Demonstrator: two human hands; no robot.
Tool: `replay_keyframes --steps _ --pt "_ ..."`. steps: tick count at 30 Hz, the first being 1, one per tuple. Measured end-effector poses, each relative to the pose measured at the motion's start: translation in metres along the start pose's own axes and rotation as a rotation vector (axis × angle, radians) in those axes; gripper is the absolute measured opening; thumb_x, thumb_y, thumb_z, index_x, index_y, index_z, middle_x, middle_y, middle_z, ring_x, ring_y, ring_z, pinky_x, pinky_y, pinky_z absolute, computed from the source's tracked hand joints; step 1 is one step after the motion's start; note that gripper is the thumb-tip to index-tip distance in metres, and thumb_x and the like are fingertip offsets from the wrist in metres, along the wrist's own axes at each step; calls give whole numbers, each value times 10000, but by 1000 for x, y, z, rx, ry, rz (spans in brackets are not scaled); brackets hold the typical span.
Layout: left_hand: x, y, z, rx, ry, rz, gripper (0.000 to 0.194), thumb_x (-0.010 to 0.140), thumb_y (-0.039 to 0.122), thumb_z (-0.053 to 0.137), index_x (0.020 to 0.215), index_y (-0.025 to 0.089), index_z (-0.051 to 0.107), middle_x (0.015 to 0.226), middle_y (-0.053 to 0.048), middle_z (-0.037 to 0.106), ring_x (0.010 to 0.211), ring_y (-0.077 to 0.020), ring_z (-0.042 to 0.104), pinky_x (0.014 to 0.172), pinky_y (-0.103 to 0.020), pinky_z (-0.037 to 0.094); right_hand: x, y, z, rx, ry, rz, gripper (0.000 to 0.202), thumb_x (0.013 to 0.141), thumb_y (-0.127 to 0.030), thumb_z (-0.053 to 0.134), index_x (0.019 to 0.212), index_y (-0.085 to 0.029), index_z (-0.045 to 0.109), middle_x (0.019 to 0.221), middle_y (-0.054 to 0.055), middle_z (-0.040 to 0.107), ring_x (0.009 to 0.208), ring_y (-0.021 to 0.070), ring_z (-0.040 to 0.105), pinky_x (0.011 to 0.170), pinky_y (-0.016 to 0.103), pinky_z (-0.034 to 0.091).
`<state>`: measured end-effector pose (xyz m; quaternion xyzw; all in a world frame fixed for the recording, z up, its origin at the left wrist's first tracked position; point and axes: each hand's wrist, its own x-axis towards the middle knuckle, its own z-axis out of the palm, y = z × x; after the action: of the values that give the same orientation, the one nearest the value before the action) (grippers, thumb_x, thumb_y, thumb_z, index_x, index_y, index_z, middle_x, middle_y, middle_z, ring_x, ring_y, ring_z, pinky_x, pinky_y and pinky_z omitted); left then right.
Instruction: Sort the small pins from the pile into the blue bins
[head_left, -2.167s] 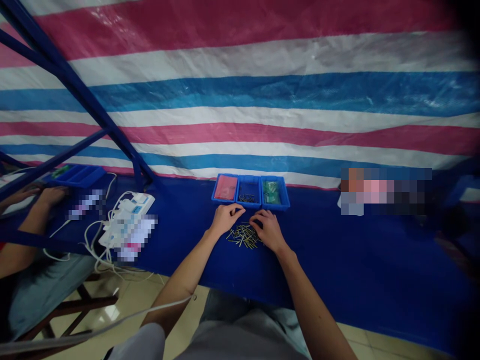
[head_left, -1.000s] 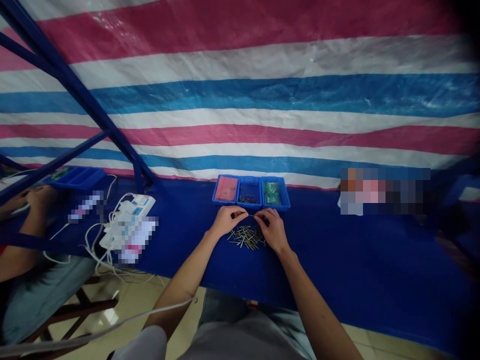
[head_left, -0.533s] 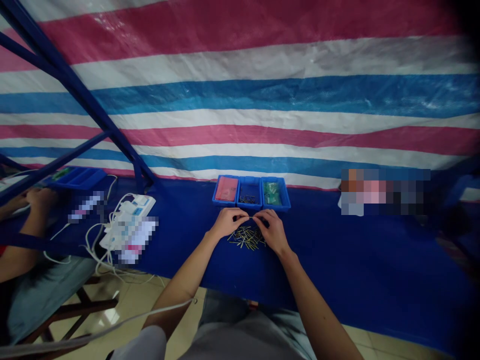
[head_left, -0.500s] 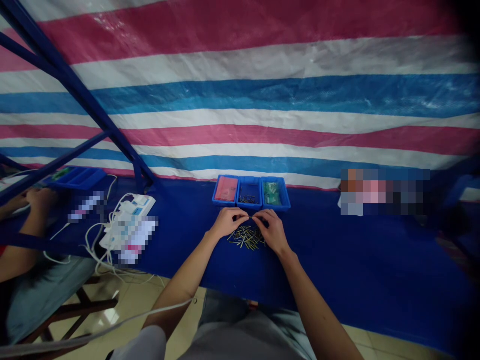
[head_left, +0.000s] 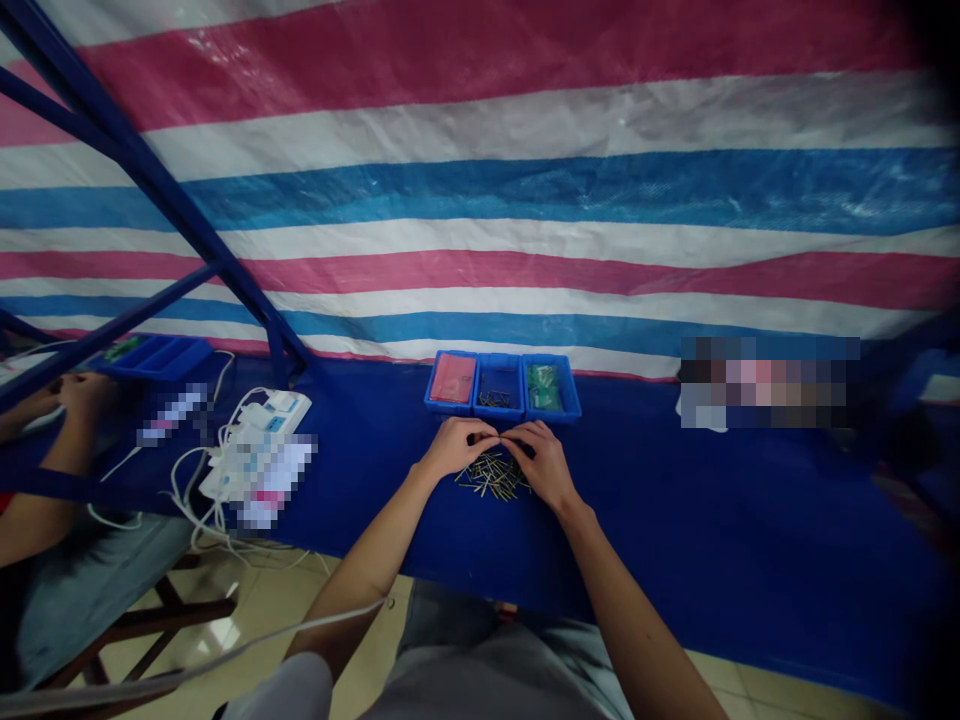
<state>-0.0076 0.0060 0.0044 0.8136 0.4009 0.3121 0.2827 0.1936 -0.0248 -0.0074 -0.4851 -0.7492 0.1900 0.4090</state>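
Note:
My left hand (head_left: 456, 446) and my right hand (head_left: 546, 462) meet fingertip to fingertip above the blue table. Both are closed in a pinch on one thin stick-like piece, nearly hidden by the fingers now. Right below them lies a loose pile of thin yellowish and dark sticks (head_left: 493, 477), too small to name more exactly. Just beyond my hands stand three joined blue bins: the left bin (head_left: 450, 408) holds something flat and pink, the middle bin (head_left: 498, 410) several dark thin bent pieces, the right bin (head_left: 553, 410) green and white packets.
White power strips (head_left: 281, 405) and tangled cables (head_left: 199, 510) lie left on the table (head_left: 712, 540). Farther left are a co-worker's hands (head_left: 84, 395) and another blue tray (head_left: 180, 357). A blue metal frame (head_left: 180, 225) slants before a striped tarp (head_left: 525, 190). Blurred items sit right.
My fingertips have come closer together, covering the thin piece that showed between them. The pile and the bins have not moved.

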Motion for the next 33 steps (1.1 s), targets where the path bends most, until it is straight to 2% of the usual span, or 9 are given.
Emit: replay_keyframes --steps 6,15,29,33 --pt "0 1 0 -14 13 14 209 920 337 637 920 179 774 798 -29 723 658 -122 597 676 -235 442 0 1 0 1 -1 -3 202 963 -363 569 967 -251 737 962 61 721 923 240 624 916 434 438" --pt "0 -2 1 -4 8 17 216 920 338 640 907 170 773 778 -25 713 667 -120 598 687 -230 443 -1 0 1 -32 -16 1 183 972 -321 565 899 -230 706 899 46 708 879 226 606 891 395 408" --pt "1 1 0 -26 20 -19 229 915 350 644 869 160 763 788 -25 724 652 -114 588 667 -225 431 0 1 2 -134 -83 39 288 1017 -360 470 837 -224 648 857 37 692 871 223 549 777 370 339" --pt "1 3 -2 -42 32 -49 242 910 362 645 867 153 758 771 -28 726 653 -121 595 656 -221 438 -1 0 -1 -63 -29 62 217 989 -390 518 931 -228 650 899 45 699 881 230 559 795 374 369"
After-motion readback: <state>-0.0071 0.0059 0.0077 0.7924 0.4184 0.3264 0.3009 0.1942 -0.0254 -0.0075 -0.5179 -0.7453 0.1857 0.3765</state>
